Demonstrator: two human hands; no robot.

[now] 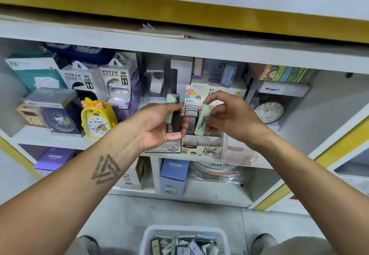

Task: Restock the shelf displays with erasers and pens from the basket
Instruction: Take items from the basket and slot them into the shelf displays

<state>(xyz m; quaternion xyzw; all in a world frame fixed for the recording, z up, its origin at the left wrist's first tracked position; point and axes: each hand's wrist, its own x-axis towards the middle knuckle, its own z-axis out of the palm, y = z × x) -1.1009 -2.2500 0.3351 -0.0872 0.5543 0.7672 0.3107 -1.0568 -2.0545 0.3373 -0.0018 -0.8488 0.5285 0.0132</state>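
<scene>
My left hand grips a small stack of erasers, green, black and pink ones held upright together. My right hand pinches one pale green eraser by its top, just above the cardboard display box on the middle shelf. The two hands are close together in front of that box. The box's front compartments look partly filled with dark sleeved items. A white plastic basket stands on the floor between my feet, holding several erasers and pens.
A yellow duck alarm clock and power bank boxes stand left of the display box. A round white clock sits to its right. Purple and blue boxes fill the lower shelf. A shelf board overhangs above.
</scene>
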